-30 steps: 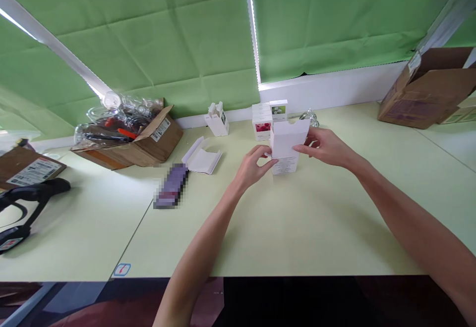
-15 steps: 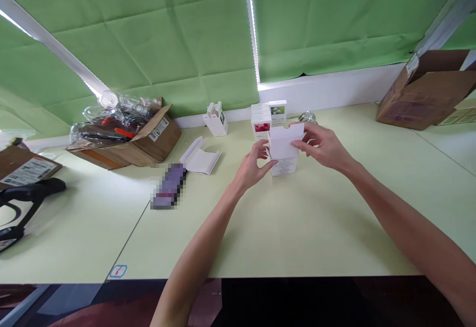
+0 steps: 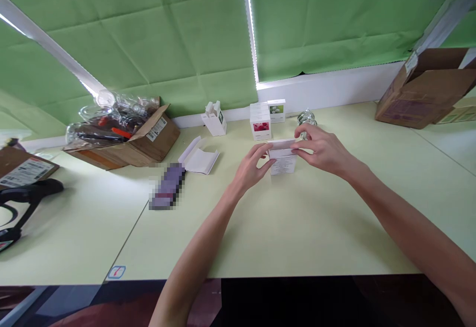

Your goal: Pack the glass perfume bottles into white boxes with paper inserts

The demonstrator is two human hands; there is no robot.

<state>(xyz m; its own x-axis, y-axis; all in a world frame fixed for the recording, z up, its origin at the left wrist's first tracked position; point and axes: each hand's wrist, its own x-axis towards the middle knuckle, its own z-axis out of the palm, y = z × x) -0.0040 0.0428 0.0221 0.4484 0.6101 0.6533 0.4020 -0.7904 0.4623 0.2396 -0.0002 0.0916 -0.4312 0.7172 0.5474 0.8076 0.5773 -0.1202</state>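
A small white carton (image 3: 282, 165) with printed text on its near side stands upright on the table before me. My left hand (image 3: 254, 168) grips its left side near the top, thumb in front and fingers behind. At the top right edge, my right hand (image 3: 319, 149) pinches the carton's white top flap (image 3: 281, 144) between thumb and fingers. The flap lies folded low over the opening. Just behind are white boxes (image 3: 261, 121) with a red picture and another white box (image 3: 276, 111) with a green picture. Shiny silvery items (image 3: 306, 117) sit behind my right hand.
An open white carton (image 3: 214, 119) stands at the back, left of the boxes. Unfolded white paper or card (image 3: 202, 161) lies beside a blurred dark phone-like object (image 3: 168, 187). Cardboard boxes (image 3: 156, 138) flank the table, the left one full of plastic-wrapped items. A black handheld device (image 3: 31, 193) is far left.
The carton's top flap, which stood up half a second ago, is now folded down towards the opening. My right hand has moved with it; my left hand has stayed at the carton's side.
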